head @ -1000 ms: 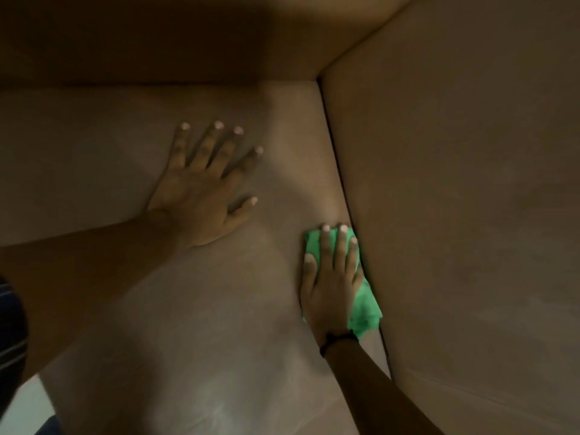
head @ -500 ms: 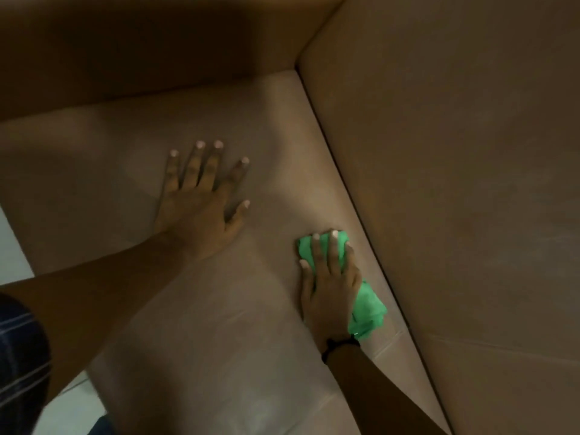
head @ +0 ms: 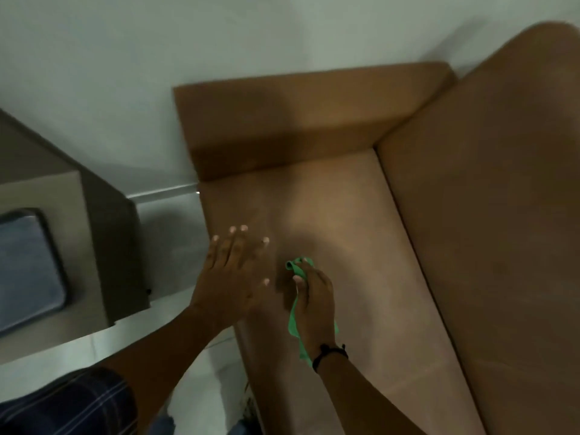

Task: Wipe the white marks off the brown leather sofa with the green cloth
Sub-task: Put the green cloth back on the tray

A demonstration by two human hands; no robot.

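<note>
- Our right hand [head: 314,296] grips the green cloth [head: 295,321], fingers curled around it, over the sofa [head: 345,221] seat.
- Our left hand [head: 230,277] is flat, fingers spread.

Sofa [head: 361,221], brown leather: one, filling the centre and right of the frame. Green cloth [head: 295,321]: one, lower centre. Hands: two, the left hand [head: 230,277] and the right hand [head: 314,306], both lower centre. Black wristband [head: 329,354]: one, lower centre. Grey cabinet [head: 78,233] with a dark panel on its face: one, at the left edge. Plaid sleeve [head: 69,403]: one, lower left corner.
</note>
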